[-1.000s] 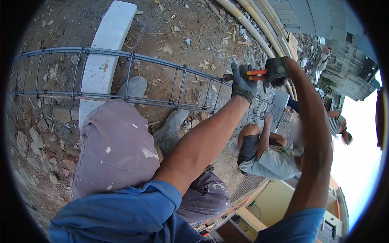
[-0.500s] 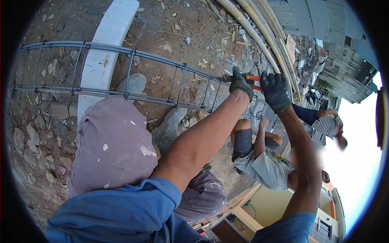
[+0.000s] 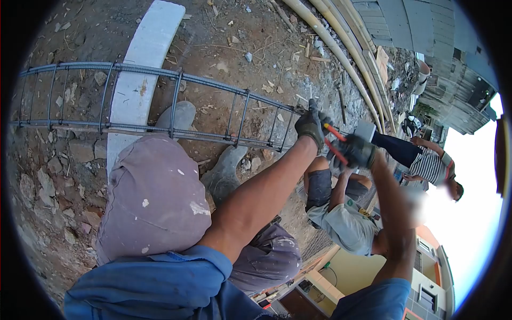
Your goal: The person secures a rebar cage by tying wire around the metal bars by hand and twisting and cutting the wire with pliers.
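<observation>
My gloved left hand [image 3: 311, 127] is closed at the top bars of a long rebar cage [image 3: 208, 82], against the near end of the red-handled pliers [image 3: 335, 130]. What its fingers hold is hidden. My gloved right hand [image 3: 356, 151], somewhat blurred, grips the pliers' handles, which are spread apart. The pliers' jaws are hidden behind my left hand. Across the view runs the cage, its stirrups spaced along the long bars, above my boots [image 3: 226, 173] and over a white block [image 3: 138, 88].
A crouching person [image 3: 346, 226] is beyond my hands near the cage's far part, with a person in a striped shirt [image 3: 429, 165] behind. Long pipes [image 3: 341, 48] lie on the ground. Rubble [image 3: 45, 184] lies at the left.
My right hand has moved down in view, swinging the pliers' handles downward. My left hand has shifted slightly left and down. The striped-shirt person shows more fully.
</observation>
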`<control>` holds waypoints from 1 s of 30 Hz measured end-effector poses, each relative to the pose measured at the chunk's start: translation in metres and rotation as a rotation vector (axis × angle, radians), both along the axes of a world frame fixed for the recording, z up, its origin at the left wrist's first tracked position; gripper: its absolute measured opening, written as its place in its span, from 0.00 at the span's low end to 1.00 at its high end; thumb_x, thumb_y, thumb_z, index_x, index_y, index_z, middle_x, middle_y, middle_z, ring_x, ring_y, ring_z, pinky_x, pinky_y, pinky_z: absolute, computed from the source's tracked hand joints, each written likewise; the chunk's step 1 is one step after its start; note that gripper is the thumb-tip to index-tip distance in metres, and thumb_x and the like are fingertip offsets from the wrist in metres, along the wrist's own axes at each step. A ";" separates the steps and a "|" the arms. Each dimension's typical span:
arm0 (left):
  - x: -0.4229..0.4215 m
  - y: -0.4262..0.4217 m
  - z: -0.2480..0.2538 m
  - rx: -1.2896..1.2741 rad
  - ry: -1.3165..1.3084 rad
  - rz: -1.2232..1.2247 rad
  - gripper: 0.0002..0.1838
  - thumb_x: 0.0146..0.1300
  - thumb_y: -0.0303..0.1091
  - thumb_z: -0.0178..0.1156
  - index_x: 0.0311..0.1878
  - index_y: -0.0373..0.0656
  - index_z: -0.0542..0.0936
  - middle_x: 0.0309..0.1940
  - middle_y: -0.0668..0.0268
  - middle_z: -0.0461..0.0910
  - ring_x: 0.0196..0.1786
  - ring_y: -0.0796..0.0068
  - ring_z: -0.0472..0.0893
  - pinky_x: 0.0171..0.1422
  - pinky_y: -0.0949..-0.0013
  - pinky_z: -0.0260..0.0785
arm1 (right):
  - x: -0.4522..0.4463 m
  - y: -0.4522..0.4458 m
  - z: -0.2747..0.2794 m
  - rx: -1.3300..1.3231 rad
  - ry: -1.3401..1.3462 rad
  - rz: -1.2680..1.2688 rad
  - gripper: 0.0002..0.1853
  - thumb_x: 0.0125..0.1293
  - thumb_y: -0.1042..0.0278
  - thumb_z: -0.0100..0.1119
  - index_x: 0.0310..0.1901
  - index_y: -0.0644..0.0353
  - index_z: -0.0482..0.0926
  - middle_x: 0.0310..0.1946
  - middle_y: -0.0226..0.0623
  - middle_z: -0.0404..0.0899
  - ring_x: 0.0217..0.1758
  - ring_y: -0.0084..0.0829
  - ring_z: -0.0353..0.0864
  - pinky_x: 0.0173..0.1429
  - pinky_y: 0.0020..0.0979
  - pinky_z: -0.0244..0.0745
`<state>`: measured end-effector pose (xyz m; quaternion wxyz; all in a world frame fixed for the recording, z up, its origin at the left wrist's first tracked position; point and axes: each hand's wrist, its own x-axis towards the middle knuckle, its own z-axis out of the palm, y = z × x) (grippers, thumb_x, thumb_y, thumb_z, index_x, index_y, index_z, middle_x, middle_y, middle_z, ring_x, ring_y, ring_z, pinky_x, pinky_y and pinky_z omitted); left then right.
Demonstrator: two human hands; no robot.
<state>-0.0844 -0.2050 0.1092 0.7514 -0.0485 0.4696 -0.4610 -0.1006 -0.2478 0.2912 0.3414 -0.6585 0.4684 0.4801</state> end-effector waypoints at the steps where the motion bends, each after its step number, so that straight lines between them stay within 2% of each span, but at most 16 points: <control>1: -0.001 0.002 0.001 -0.004 -0.003 -0.002 0.23 0.62 0.57 0.61 0.26 0.47 0.72 0.13 0.69 0.70 0.16 0.68 0.73 0.26 0.63 0.74 | -0.027 0.009 -0.005 -0.031 -0.106 -0.089 0.23 0.65 0.48 0.60 0.41 0.65 0.81 0.25 0.39 0.83 0.24 0.31 0.84 0.28 0.29 0.79; 3: 0.002 0.014 0.011 -0.006 -0.381 -0.438 0.24 0.62 0.59 0.60 0.26 0.47 0.73 0.16 0.67 0.73 0.16 0.69 0.74 0.25 0.61 0.74 | -0.042 0.058 -0.005 -0.008 -0.193 -0.440 0.19 0.67 0.53 0.60 0.41 0.65 0.79 0.26 0.38 0.81 0.29 0.30 0.84 0.32 0.29 0.80; 6: -0.002 0.034 0.027 0.002 -0.650 -0.568 0.24 0.65 0.56 0.58 0.28 0.42 0.75 0.17 0.66 0.76 0.17 0.66 0.77 0.21 0.62 0.72 | -0.093 0.092 -0.034 -0.052 -0.558 -0.760 0.15 0.67 0.58 0.61 0.42 0.64 0.77 0.29 0.39 0.80 0.33 0.28 0.83 0.34 0.28 0.79; 9: -0.042 0.026 0.017 0.035 -0.980 -0.615 0.26 0.68 0.56 0.52 0.34 0.38 0.77 0.20 0.60 0.79 0.20 0.64 0.81 0.24 0.61 0.73 | -0.145 0.109 -0.057 -0.327 -0.767 -0.472 0.14 0.66 0.61 0.62 0.44 0.64 0.75 0.32 0.39 0.79 0.34 0.27 0.82 0.33 0.28 0.78; 11: -0.074 0.038 0.022 0.620 -1.367 -0.612 0.24 0.70 0.53 0.48 0.37 0.38 0.77 0.23 0.51 0.80 0.26 0.56 0.83 0.30 0.56 0.74 | -0.148 0.138 -0.054 -0.421 -0.847 -0.598 0.11 0.66 0.64 0.62 0.40 0.65 0.77 0.27 0.37 0.79 0.27 0.27 0.80 0.29 0.28 0.76; 12: -0.077 0.060 0.033 0.846 -1.565 -0.570 0.21 0.71 0.49 0.45 0.41 0.39 0.77 0.27 0.46 0.80 0.34 0.47 0.83 0.38 0.49 0.74 | -0.151 0.145 -0.053 -0.399 -0.693 -0.590 0.10 0.65 0.66 0.62 0.38 0.65 0.77 0.25 0.36 0.79 0.23 0.27 0.78 0.26 0.28 0.74; 13: -0.077 0.069 0.028 0.830 -1.614 -0.570 0.21 0.71 0.49 0.45 0.41 0.39 0.77 0.27 0.46 0.80 0.34 0.47 0.83 0.38 0.49 0.74 | -0.154 0.152 -0.053 -0.371 -0.546 -0.582 0.09 0.65 0.67 0.61 0.36 0.65 0.78 0.22 0.35 0.78 0.19 0.27 0.76 0.24 0.28 0.73; 15: -0.073 0.085 0.022 0.803 -1.806 -0.914 0.19 0.69 0.45 0.46 0.44 0.39 0.78 0.32 0.46 0.81 0.38 0.43 0.81 0.45 0.47 0.73 | -0.148 0.167 -0.054 -0.375 -0.558 -0.650 0.08 0.64 0.67 0.61 0.34 0.65 0.79 0.19 0.36 0.78 0.14 0.26 0.74 0.20 0.28 0.70; 17: -0.054 0.096 0.030 0.829 -1.893 -1.052 0.19 0.68 0.46 0.47 0.42 0.38 0.79 0.33 0.46 0.82 0.40 0.44 0.81 0.47 0.47 0.73 | -0.133 0.176 -0.044 -0.255 -0.632 -0.737 0.09 0.65 0.67 0.60 0.36 0.67 0.79 0.20 0.40 0.79 0.15 0.30 0.77 0.21 0.30 0.73; 18: -0.046 0.099 0.036 0.888 -1.953 -1.006 0.17 0.67 0.44 0.49 0.40 0.39 0.80 0.33 0.46 0.81 0.40 0.45 0.81 0.47 0.48 0.74 | -0.128 0.180 -0.042 -0.112 -0.700 -0.910 0.10 0.66 0.68 0.59 0.41 0.69 0.77 0.27 0.44 0.82 0.25 0.36 0.83 0.30 0.37 0.81; 22: -0.010 0.084 0.048 1.108 -2.140 -0.909 0.16 0.66 0.41 0.49 0.39 0.40 0.81 0.35 0.47 0.82 0.40 0.46 0.82 0.46 0.50 0.75 | -0.120 0.175 -0.075 0.363 -1.033 -1.244 0.14 0.65 0.69 0.59 0.49 0.69 0.74 0.40 0.45 0.82 0.39 0.40 0.85 0.44 0.46 0.82; 24: 0.017 0.080 0.054 1.127 -2.532 -0.750 0.16 0.66 0.41 0.49 0.45 0.42 0.80 0.36 0.51 0.83 0.40 0.51 0.84 0.43 0.51 0.76 | -0.115 0.169 -0.091 0.722 -1.094 -1.298 0.20 0.65 0.70 0.57 0.58 0.65 0.70 0.50 0.42 0.79 0.49 0.38 0.82 0.52 0.47 0.78; 25: 0.037 0.083 0.075 1.155 -2.413 -0.966 0.16 0.66 0.41 0.49 0.46 0.43 0.81 0.39 0.52 0.83 0.41 0.51 0.84 0.43 0.52 0.76 | -0.106 0.169 -0.094 0.735 -1.146 -1.315 0.20 0.65 0.70 0.57 0.58 0.65 0.70 0.50 0.42 0.79 0.49 0.38 0.82 0.52 0.47 0.78; 26: 0.054 0.089 0.096 1.192 -2.276 -1.174 0.16 0.66 0.41 0.49 0.47 0.44 0.81 0.41 0.53 0.83 0.41 0.52 0.84 0.43 0.52 0.76 | -0.097 0.170 -0.095 0.625 -1.104 -1.100 0.23 0.65 0.72 0.55 0.62 0.60 0.67 0.51 0.40 0.79 0.50 0.38 0.81 0.52 0.46 0.77; 28: 0.074 0.099 0.102 1.361 -2.611 -1.244 0.16 0.65 0.42 0.49 0.47 0.47 0.82 0.45 0.54 0.82 0.45 0.53 0.83 0.48 0.52 0.75 | -0.088 0.179 -0.095 0.514 -1.094 -0.915 0.26 0.65 0.73 0.54 0.66 0.54 0.65 0.52 0.38 0.79 0.50 0.38 0.80 0.51 0.46 0.76; 30: 0.095 0.116 0.063 1.224 -2.968 -0.744 0.15 0.65 0.43 0.50 0.46 0.50 0.82 0.48 0.55 0.81 0.50 0.54 0.81 0.54 0.53 0.73 | -0.083 0.188 -0.086 0.347 -1.385 -0.528 0.31 0.65 0.74 0.53 0.69 0.44 0.61 0.52 0.36 0.79 0.51 0.36 0.80 0.49 0.44 0.75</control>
